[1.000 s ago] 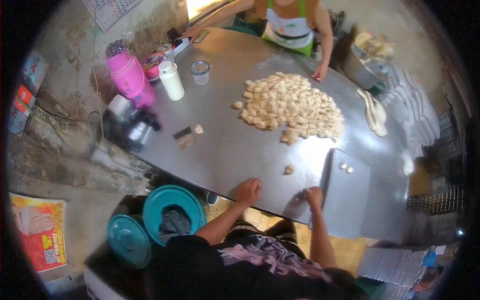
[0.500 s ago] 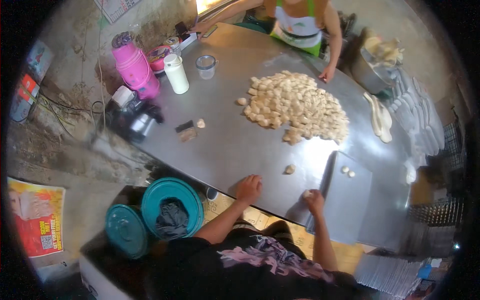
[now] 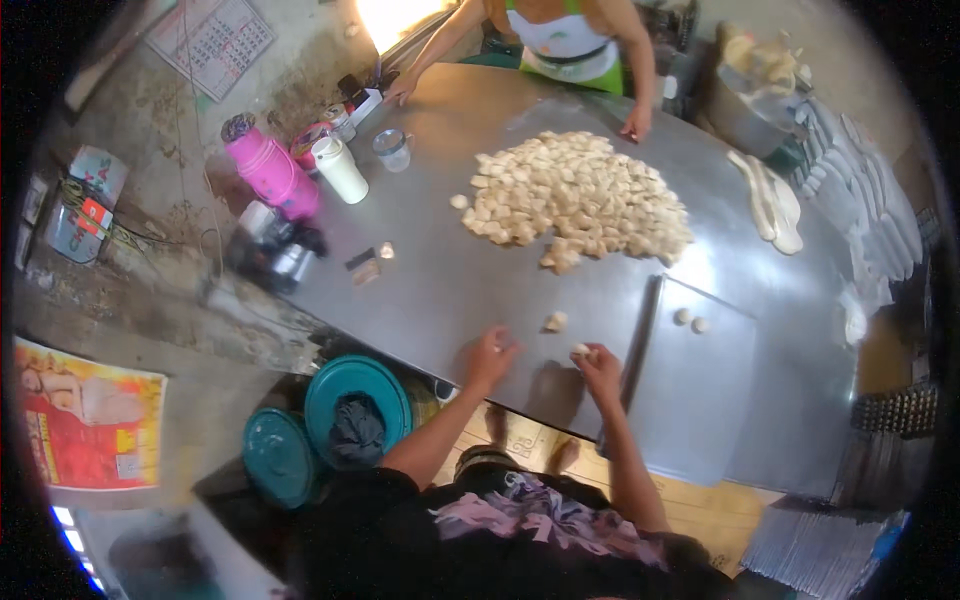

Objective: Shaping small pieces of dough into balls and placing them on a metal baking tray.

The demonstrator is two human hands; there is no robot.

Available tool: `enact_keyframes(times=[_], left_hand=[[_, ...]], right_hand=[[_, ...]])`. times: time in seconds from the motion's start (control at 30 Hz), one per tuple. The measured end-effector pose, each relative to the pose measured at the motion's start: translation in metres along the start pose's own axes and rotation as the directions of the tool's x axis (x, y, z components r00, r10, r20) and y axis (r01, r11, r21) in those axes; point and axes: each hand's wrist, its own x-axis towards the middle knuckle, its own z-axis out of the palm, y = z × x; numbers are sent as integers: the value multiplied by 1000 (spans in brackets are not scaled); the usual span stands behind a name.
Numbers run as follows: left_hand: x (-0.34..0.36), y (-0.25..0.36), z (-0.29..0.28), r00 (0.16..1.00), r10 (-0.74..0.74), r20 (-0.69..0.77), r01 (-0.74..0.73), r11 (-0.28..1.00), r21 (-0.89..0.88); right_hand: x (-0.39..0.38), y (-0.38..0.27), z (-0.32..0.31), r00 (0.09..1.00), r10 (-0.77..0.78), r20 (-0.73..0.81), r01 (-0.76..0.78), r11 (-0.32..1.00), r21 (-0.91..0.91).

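Note:
A large heap of cut dough pieces [image 3: 585, 195] lies on the metal table [image 3: 400, 320] in front of me. My right hand [image 3: 602, 372] is closed on a small dough ball [image 3: 581, 349], held by the fingertips near the table's front edge. To its left, my left hand [image 3: 487, 360] is raised with its fingers apart and nothing in them. Between and beyond my hands sits a single dough piece [image 3: 556, 322]. On the right a flat metal baking tray [image 3: 690, 400] bears two round dough balls [image 3: 691, 320] near its far end.
Another person [image 3: 565, 40] stands across the table, one hand near the heap. At the left are a pink jug [image 3: 270, 172], a white flask [image 3: 341, 170] and a clear cup [image 3: 392, 150]. Long dough strips [image 3: 765, 202] lie far right. A teal bin [image 3: 400, 390] stands below the left edge.
Both hands have lifted and moved away from the front edge. My right hand's dough ball now shows at its fingertips. My left hand's fingers have spread. The view has shifted slightly.

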Motion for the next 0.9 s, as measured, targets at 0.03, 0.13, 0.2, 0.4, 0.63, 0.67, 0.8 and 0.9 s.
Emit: enact_keyframes(times=[0.03, 0.13, 0.2, 0.4, 0.63, 0.67, 0.8, 0.9], left_hand=[[-5, 34, 2, 988, -132, 85, 144, 976, -165], [-28, 95, 33, 938, 11, 348, 184, 834, -521], [-35, 100, 47, 941, 15, 338, 157, 865, -477], [-33, 147, 58, 980, 78, 182, -41, 978, -204], [-22, 213, 57, 999, 44, 11, -36, 922, -384], [-32, 210, 63, 999, 44, 28, -30, 925, -378], [-90, 167, 85, 988, -15, 156, 55, 967, -249], [-110, 139, 88, 978, -99, 185, 146, 954, -261]], right_hand=[[-4, 0, -4, 1000, 1, 2, -1, 1000, 13], [-7, -6, -12, 921, -197, 336, 117, 963, 244], [-12, -16, -35, 929, -229, 291, 156, 955, 254], [-49, -109, -171, 968, -202, -148, 251, 788, 562], [-136, -224, -273, 418, -814, -402, 906, 340, 253], [-143, -211, -290, 398, -812, -427, 917, 350, 189], [-158, -210, -284, 308, -817, -487, 933, 361, -15], [-158, -210, -287, 238, -831, -502, 910, 371, -183]])
